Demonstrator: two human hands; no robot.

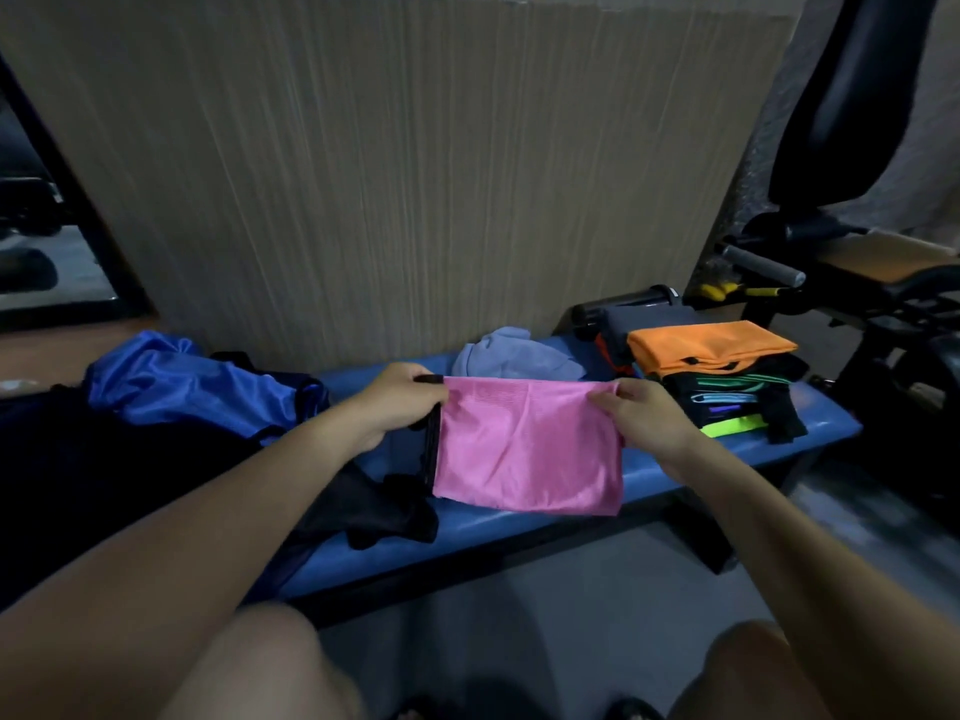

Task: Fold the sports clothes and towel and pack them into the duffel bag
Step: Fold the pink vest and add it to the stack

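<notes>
Writing or logos: you can read none on any cloth here; the picture is too soft to tell.

Your left hand (396, 402) pinches the upper left corner of the folded pink shiny fabric garment (527, 443), beside its black waistband edge (430, 439). Your right hand (641, 413) pinches the upper right corner, fingers (605, 402) curled on the cloth. The garment hangs between your hands over the blue padded tabletop (727, 449), its lower edge near the tabletop's front edge.

To the right, near your right hand, sits a stack of folded clothes (727, 402) topped by an orange folded piece (706, 345). Behind the pink garment lies a crumpled light blue cloth (511, 353). At the left, a blue shiny duffel bag (192, 387) rests on the tabletop's end, and a black loose garment (374, 511) lies below your left wrist. Bare blue surface shows along the front edge under the pink garment.
</notes>
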